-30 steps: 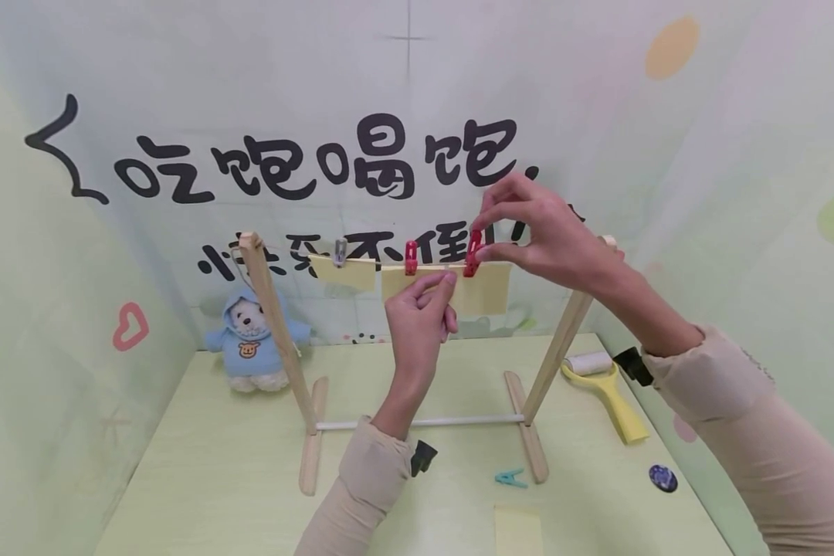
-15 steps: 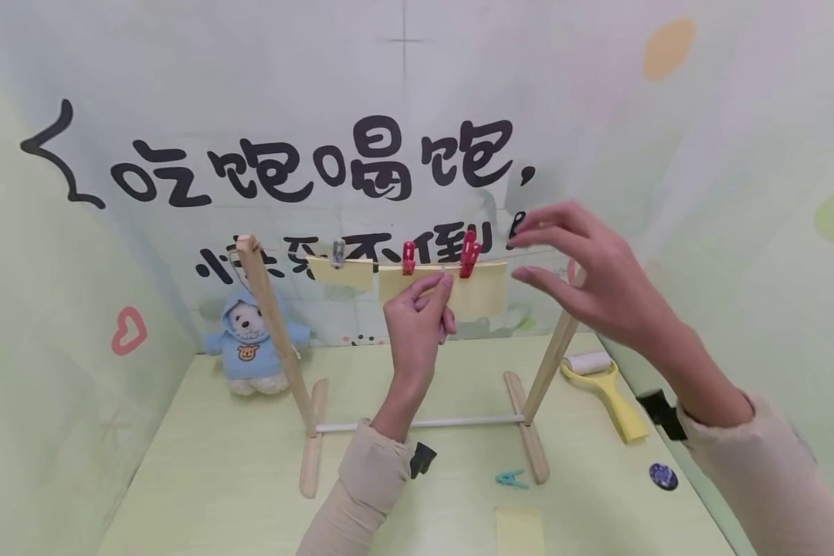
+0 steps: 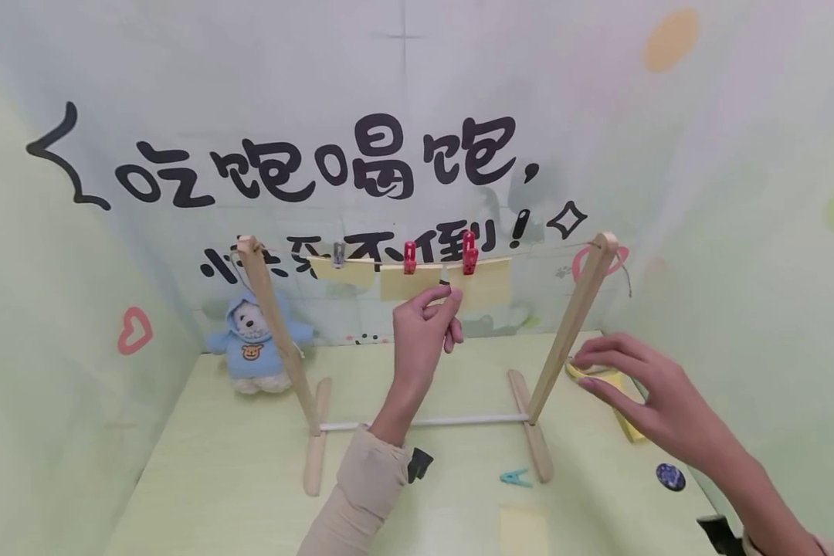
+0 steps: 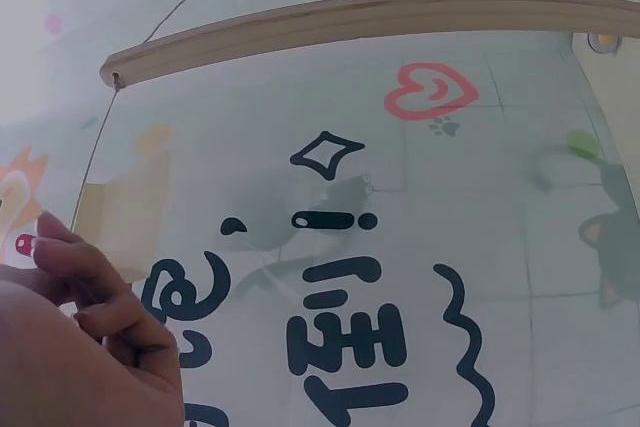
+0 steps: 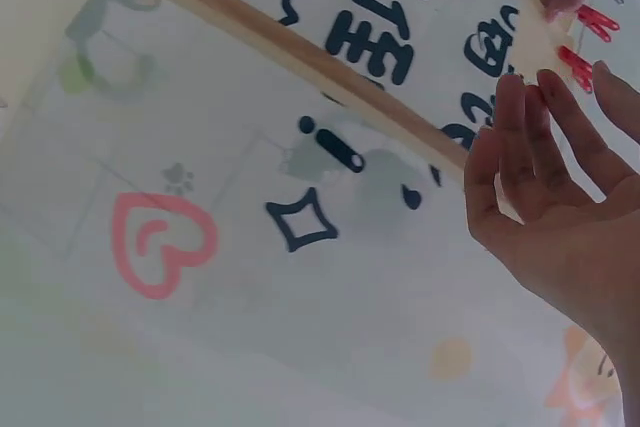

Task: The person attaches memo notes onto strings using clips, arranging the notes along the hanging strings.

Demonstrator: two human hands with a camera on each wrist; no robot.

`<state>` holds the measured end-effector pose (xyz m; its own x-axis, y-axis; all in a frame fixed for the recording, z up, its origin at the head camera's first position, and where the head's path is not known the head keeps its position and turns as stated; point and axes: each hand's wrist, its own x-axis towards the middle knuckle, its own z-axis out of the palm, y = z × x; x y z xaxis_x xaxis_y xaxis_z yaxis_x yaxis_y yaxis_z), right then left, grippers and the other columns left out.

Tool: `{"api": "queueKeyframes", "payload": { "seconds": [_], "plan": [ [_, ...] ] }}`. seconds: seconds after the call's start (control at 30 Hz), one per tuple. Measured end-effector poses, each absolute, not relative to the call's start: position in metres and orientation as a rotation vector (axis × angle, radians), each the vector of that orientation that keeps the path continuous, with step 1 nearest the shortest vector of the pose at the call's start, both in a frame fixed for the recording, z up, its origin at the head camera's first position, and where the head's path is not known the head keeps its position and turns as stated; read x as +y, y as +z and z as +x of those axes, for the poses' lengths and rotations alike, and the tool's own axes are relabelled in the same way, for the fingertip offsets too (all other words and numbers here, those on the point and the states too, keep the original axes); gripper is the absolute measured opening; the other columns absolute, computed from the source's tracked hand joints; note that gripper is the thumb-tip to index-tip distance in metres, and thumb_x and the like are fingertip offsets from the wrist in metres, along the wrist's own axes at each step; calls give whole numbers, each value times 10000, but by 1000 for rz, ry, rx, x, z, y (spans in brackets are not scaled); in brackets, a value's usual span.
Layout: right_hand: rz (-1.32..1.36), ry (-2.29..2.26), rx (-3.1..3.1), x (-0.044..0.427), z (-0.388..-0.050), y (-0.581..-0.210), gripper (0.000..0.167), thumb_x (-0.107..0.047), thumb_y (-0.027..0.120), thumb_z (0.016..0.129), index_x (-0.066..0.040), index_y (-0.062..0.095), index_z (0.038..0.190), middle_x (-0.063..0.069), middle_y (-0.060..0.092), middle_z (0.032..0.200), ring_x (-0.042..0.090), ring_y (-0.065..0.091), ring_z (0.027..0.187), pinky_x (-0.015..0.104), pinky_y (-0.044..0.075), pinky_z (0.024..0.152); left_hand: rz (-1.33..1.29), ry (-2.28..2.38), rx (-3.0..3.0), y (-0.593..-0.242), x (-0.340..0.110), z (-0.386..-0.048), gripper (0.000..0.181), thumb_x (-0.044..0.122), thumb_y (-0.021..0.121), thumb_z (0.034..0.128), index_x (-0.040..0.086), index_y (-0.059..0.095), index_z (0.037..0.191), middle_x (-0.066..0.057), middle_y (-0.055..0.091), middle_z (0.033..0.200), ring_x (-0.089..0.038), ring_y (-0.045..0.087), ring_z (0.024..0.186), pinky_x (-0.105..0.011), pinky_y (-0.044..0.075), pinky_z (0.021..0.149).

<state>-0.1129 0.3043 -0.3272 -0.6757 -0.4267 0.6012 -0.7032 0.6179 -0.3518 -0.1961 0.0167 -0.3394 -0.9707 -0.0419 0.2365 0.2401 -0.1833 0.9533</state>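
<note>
My left hand [image 3: 422,336], loosely curled, is just below the line, in front of the inner edges of two hanging yellow paper slips; nothing shows gripped in it. The middle slip [image 3: 403,284] hangs from a red clothespin [image 3: 409,257]. The right slip [image 3: 492,279] hangs under a red clothespin [image 3: 469,253]. Farther left, a grey clothespin [image 3: 338,254] holds another slip [image 3: 350,272]. My right hand [image 3: 656,394] is off to the right with thumb and fingers apart, holding nothing. It partly hides a yellow lint roller [image 3: 628,421]. A teal clothespin [image 3: 516,478] lies on the table.
A wooden stand with left post [image 3: 278,340] and right post [image 3: 573,328] carries the string; a white bar [image 3: 472,420] joins its feet. A plush toy [image 3: 252,351] sits at back left. Another yellow slip [image 3: 523,533] lies in front; a dark blue disc [image 3: 670,476] lies right.
My right hand has let go of the right red clothespin and moved right and down, in front of the lint roller. My left hand has dropped slightly from the slips' top edges.
</note>
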Motion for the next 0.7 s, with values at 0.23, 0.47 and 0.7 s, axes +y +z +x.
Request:
{"api": "queueKeyframes", "payload": {
  "seconds": [0.23, 0.47, 0.7],
  "plan": [
    [731, 823, -2462, 334, -99, -377, 453, 100, 864, 834, -253, 801, 1111, -103, 733, 1141, -107, 622, 1112, 46, 447, 921, -289, -2227, -2097, -357, 14, -197, 299, 148, 704, 1077, -8, 733, 1331, 39, 633, 581, -87, 525, 477, -203, 454, 578],
    [777, 919, -2471, 339, -93, -403, 519, 154, 827, 837, -279, 780, 1118, -91, 737, 1121, -43, 641, 1121, 74, 461, 931, -350, -2178, -2298, -397, 15, -195, 262, 135, 671, 1096, 53, 729, 1338, -14, 692, 656, -105, 582, 536, -214, 496, 637],
    [827, 941, -2484, 336, -97, -413, 512, 136, 836, 841, -271, 776, 1147, -108, 729, 1162, -38, 621, 1166, 96, 475, 874, -548, -1877, -2847, -512, 40, -165, 380, 211, 732, 1061, 17, 677, 1384, -20, 780, 940, -89, 673, 720, -255, 537, 648]
  ]
}}
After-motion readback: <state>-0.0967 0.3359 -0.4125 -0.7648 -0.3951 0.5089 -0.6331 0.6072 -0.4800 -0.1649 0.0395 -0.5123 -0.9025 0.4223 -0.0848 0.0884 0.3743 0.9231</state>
